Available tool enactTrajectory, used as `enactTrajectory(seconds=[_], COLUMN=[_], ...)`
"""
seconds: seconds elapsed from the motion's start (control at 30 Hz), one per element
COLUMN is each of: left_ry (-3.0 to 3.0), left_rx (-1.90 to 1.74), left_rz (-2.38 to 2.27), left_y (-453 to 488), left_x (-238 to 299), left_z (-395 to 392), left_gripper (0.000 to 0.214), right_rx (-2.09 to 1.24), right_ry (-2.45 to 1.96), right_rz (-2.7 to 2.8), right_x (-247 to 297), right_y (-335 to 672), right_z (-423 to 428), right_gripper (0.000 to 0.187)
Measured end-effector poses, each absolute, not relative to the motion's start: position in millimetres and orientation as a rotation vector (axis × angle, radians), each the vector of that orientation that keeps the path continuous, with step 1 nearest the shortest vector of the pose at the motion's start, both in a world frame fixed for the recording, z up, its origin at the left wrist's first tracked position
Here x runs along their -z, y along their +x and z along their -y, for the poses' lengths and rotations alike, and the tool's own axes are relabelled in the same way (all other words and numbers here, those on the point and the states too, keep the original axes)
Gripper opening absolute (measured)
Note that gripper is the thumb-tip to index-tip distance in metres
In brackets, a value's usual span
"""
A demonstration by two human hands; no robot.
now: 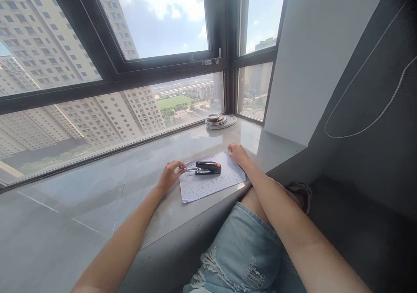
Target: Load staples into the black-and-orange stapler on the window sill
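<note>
A black stapler (213, 170) with an orange-red patch lies on printed sheets of paper (202, 189) on the windowsill. From its left end sticks a narrow silver metal part. My left hand (171, 175) is closed in a pinch at the outer end of this metal part, by the paper's left edge. My right hand (238, 153) rests at the upper right corner of the paper, fingers curled together. Whatever its fingers may hold is hidden. The stapler lies between both hands, apart from the right one.
A stack of round plates or discs (216, 121) stands in the far corner of the tiled sill (137, 176). Behind it are dark-framed windows (156, 69). A white wall (302, 58) and a hanging cord (345, 136) are at right. My knee in denim shorts (241, 245) is below the sill edge.
</note>
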State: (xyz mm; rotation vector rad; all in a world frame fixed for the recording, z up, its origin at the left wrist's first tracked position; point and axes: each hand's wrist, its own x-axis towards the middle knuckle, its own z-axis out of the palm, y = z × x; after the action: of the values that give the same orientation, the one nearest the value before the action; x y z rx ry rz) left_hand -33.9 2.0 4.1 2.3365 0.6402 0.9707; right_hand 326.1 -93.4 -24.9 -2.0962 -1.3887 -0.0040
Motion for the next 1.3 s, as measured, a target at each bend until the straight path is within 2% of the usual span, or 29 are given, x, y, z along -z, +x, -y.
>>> enactTrajectory(seconds=[0.77,1.3], left_ry=[2.511,2.497], left_rx=[-0.875,-0.859], left_rz=[-0.646,-0.610], left_y=[-22.9,-21.7], left_x=[11.8,9.0], left_z=[-9.9,-9.6], left_gripper=[0.020,0.012], right_rx=[-0.118,-0.126], right_ry=[-2.080,-2.063], right_rz=[1.439,1.460], right_x=[15.5,14.1], right_y=[316.4,313.6], right_z=[98.0,101.3], right_gripper=[0.021,0.023])
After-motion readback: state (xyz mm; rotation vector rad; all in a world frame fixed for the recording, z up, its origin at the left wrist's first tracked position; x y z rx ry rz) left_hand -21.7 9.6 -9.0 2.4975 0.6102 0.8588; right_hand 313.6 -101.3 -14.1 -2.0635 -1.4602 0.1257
